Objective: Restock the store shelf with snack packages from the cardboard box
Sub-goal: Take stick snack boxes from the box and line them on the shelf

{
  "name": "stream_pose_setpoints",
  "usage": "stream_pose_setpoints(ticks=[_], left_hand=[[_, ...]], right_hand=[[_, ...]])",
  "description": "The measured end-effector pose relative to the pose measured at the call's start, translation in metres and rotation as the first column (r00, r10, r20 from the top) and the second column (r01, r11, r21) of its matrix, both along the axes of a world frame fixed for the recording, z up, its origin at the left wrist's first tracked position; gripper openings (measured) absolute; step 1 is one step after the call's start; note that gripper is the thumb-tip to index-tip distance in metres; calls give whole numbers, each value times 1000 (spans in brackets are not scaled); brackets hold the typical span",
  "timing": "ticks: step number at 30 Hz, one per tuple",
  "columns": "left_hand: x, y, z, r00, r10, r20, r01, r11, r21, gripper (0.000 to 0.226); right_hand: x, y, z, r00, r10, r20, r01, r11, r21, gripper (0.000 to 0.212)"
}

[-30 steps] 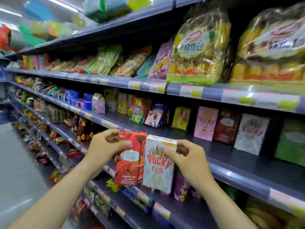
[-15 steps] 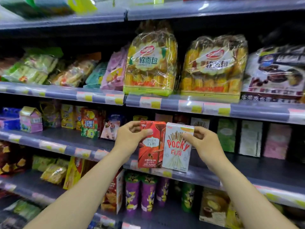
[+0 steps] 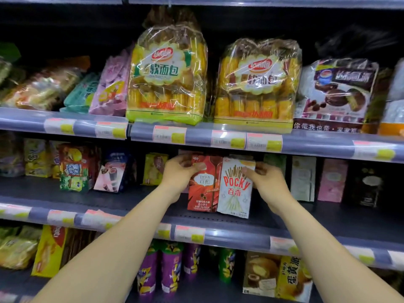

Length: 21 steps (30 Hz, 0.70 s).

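A red snack box (image 3: 204, 186) and a white Pocky box (image 3: 236, 189) stand side by side, upright, over the dark middle shelf (image 3: 135, 204). My left hand (image 3: 178, 174) grips the red box by its top left corner. The white box's top right corner is pinched by my right hand (image 3: 265, 182). Both boxes sit inside the shelf bay, their bottoms at or just above the shelf surface; I cannot tell if they touch it. No cardboard box is in view.
Several upright boxes (image 3: 302, 178) line the back of the same shelf to the right, more packs (image 3: 74, 167) to the left. Big bread bags (image 3: 167, 77) fill the shelf above. Purple canisters (image 3: 170, 267) and cake packs stand below. The shelf front rail (image 3: 236, 238) carries price tags.
Both hands have pushed the two boxes forward and deeper into the middle shelf bay. The view has swung right to face the shelf squarely.
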State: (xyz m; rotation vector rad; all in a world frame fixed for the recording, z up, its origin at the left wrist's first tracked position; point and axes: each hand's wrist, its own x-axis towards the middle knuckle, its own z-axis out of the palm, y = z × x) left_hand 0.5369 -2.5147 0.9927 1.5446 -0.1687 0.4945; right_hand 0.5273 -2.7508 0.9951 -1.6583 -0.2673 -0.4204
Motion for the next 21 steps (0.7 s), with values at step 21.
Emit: stream_pose_setpoints(ticks=[21], left_hand=[[42, -17, -46, 977, 212, -31, -151, 782, 605, 74]], right_hand=[[40, -28, -41, 981, -192, -22, 137, 772, -620, 62]])
